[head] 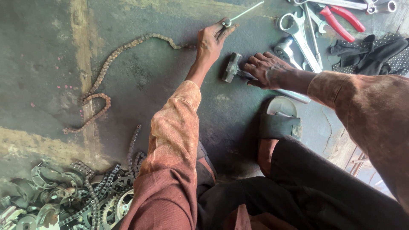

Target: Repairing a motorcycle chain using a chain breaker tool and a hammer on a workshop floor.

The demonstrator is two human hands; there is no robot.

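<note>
The left hand (211, 40) is pinching a thin punch (238, 16) onto the rusty chain (128, 44) end on the floor while the right hand (266, 68) is closing around the hammer (233, 67) handle (head resting down), so keeping that punch upright is mattering most

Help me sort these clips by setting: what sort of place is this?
Probably a bike or motorcycle repair workshop, with work done on the floor. A rusty drive chain lies on stained concrete, spanners and red-handled pliers are spread out, and a heap of sprockets and chains sits nearby.
</note>
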